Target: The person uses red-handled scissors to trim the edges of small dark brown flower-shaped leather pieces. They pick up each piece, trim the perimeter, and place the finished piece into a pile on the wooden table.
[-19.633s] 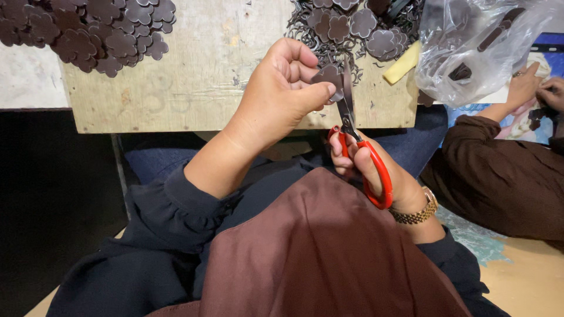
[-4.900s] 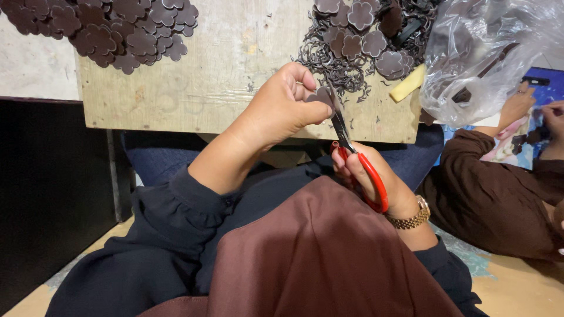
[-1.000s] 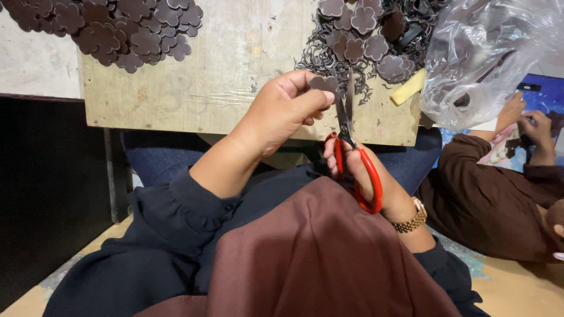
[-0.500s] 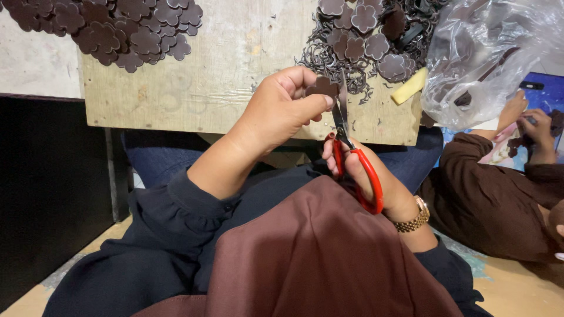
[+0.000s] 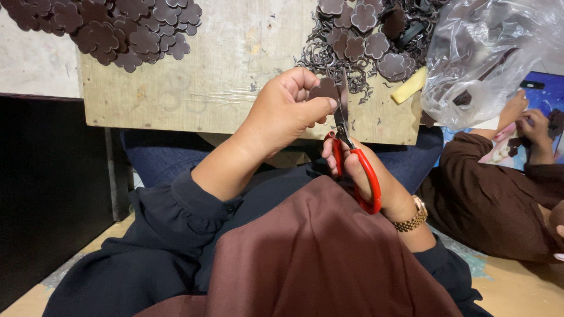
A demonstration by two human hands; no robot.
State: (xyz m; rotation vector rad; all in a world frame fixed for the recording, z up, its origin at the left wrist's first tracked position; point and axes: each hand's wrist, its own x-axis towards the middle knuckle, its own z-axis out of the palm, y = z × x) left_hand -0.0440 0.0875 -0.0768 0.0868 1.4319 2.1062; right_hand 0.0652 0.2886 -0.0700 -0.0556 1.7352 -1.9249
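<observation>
My left hand pinches a small dark brown flower-shaped piece between thumb and fingers, just over the near edge of a wooden board. My right hand grips red-handled scissors, fingers through the loops, blades pointing up against the right side of the piece. A gold watch sits on my right wrist.
A pile of cut brown flower shapes lies at the board's far left; more pieces and curly trimmings lie at its far right beside a yellow block. A clear plastic bag sits right. Another person's hands work at far right.
The scissors and the piece keep roughly the same place; the blades have shifted slightly against the piece as my left hand turns it. The other person's hands have moved a little.
</observation>
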